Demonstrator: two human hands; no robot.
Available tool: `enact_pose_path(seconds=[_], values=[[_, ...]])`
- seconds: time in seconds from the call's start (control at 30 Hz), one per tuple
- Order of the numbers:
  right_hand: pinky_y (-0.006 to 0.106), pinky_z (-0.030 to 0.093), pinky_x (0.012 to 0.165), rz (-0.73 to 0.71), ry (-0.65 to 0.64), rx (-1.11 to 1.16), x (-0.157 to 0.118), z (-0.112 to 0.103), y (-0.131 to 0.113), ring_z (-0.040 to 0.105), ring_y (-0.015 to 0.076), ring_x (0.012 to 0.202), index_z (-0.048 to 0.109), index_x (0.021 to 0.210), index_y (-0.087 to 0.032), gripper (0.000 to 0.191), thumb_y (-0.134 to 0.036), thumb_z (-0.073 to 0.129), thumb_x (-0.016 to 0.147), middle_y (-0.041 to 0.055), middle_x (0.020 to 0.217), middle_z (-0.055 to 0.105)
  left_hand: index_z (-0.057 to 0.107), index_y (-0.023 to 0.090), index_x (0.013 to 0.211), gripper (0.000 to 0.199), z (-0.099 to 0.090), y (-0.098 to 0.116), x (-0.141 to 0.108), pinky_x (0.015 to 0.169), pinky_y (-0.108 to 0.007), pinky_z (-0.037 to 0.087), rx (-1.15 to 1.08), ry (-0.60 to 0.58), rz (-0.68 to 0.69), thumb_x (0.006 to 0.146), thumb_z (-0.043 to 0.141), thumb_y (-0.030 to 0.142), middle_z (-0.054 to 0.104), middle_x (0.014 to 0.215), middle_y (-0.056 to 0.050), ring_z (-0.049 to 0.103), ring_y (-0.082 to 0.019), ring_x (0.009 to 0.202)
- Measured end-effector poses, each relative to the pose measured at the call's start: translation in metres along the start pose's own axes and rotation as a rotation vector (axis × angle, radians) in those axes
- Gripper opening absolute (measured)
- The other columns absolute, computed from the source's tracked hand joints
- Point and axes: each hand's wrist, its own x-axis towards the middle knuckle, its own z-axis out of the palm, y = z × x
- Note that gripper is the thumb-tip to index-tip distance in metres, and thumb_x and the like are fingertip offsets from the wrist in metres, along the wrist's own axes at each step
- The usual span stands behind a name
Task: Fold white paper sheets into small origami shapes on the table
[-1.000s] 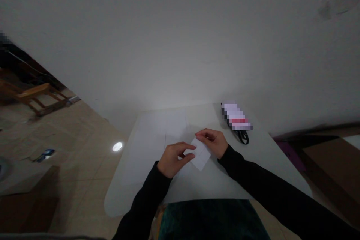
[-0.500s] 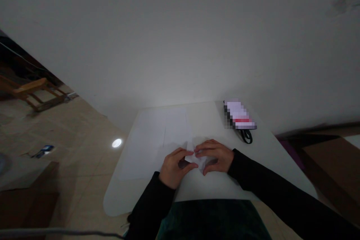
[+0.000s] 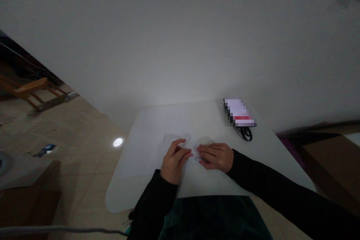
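A small folded white paper (image 3: 194, 153) lies on the pale table, mostly hidden between my hands. My left hand (image 3: 174, 161) has its fingertips at the paper's left side. My right hand (image 3: 216, 156) lies nearly flat, its fingers over the paper's right part. Black sleeves cover both forearms. Behind the hands, a large thin white sheet (image 3: 174, 127) lies flat on the rounded white table (image 3: 132, 183).
A pixelated white-and-red packet (image 3: 239, 112) with a black looped cord (image 3: 246, 134) lies at the table's far right corner. A white wall rises behind the table. Left of it are a tiled floor (image 3: 84, 131) and a wooden chair (image 3: 26, 90). Dark green fabric (image 3: 210, 219) shows below.
The paper has gone from a flat rectangle held up in my fingers to a smaller folded shape low on the table. My right hand has flattened over it.
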Motion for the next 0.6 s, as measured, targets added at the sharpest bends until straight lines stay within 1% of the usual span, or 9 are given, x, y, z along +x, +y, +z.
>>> enact_pose_path(seconds=[0.03, 0.1, 0.17, 0.23, 0.37, 0.5, 0.6], values=[[0.026, 0.054, 0.068, 0.011, -0.003, -0.022, 0.0, 0.001, -0.003, 0.068, 0.0178, 0.082, 0.066, 0.083, -0.021, 0.013, -0.028, 0.056, 0.079, 0.0067, 0.092, 0.071, 0.066, 0.017, 0.086, 0.018, 0.0, 0.001, 0.0, 0.071, -0.029, 0.053, -0.018, -0.007, -0.003, 0.085, 0.051, 0.027, 0.056, 0.112, -0.01, 0.058, -0.012, 0.076], [0.029, 0.053, 0.071, 0.033, -0.002, -0.031, 0.0, 0.001, -0.007, 0.067, 0.0195, 0.084, 0.066, 0.087, -0.02, 0.016, -0.025, 0.053, 0.078, 0.0082, 0.094, 0.07, 0.065, 0.017, 0.088, 0.018, 0.0, 0.002, 0.0, 0.074, -0.031, 0.053, -0.009, -0.021, 0.025, 0.083, 0.055, 0.031, 0.059, 0.104, -0.009, 0.059, -0.015, 0.083], [0.031, 0.053, 0.073, 0.04, 0.001, -0.03, 0.001, 0.0, -0.011, 0.067, 0.021, 0.087, 0.065, 0.09, -0.018, 0.019, -0.021, 0.052, 0.078, 0.0094, 0.095, 0.07, 0.065, 0.018, 0.089, 0.022, -0.001, 0.002, 0.001, 0.078, -0.036, 0.05, 0.064, -0.032, 0.053, 0.077, 0.061, 0.036, 0.062, 0.099, -0.008, 0.058, -0.019, 0.09], [0.032, 0.053, 0.073, 0.044, -0.008, -0.037, 0.002, -0.002, -0.014, 0.066, 0.0212, 0.087, 0.065, 0.091, -0.018, 0.019, -0.02, 0.051, 0.078, 0.0094, 0.095, 0.07, 0.065, 0.02, 0.088, 0.022, -0.002, 0.002, 0.002, 0.078, -0.038, 0.047, 0.157, -0.041, 0.055, 0.074, 0.065, 0.037, 0.065, 0.096, -0.006, 0.057, -0.021, 0.091], [0.029, 0.052, 0.068, 0.065, -0.035, -0.025, 0.006, -0.007, -0.014, 0.066, 0.0189, 0.084, 0.065, 0.088, -0.02, 0.017, -0.019, 0.051, 0.079, 0.0078, 0.093, 0.07, 0.066, 0.023, 0.083, 0.012, -0.004, 0.003, 0.003, 0.078, -0.037, 0.041, 0.258, -0.067, 0.066, 0.081, 0.059, 0.031, 0.068, 0.089, -0.002, 0.057, -0.019, 0.088], [0.029, 0.05, 0.067, 0.123, -0.029, 0.102, 0.009, -0.009, -0.005, 0.064, 0.0162, 0.079, 0.065, 0.088, -0.021, 0.015, -0.018, 0.051, 0.081, 0.0057, 0.089, 0.069, 0.064, 0.019, 0.085, 0.015, -0.003, 0.004, 0.004, 0.074, -0.033, 0.042, 0.266, -0.105, 0.1, 0.087, 0.049, 0.024, 0.067, 0.088, -0.003, 0.057, -0.017, 0.084], [0.028, 0.051, 0.067, 0.199, 0.023, 0.283, 0.009, -0.01, 0.006, 0.061, 0.0154, 0.078, 0.066, 0.08, -0.021, 0.015, -0.025, 0.052, 0.084, 0.0067, 0.085, 0.066, 0.062, 0.017, 0.086, 0.016, 0.0, 0.002, 0.003, 0.074, -0.033, 0.046, 0.233, -0.113, 0.101, 0.087, 0.047, 0.022, 0.066, 0.088, -0.005, 0.058, -0.017, 0.083]])
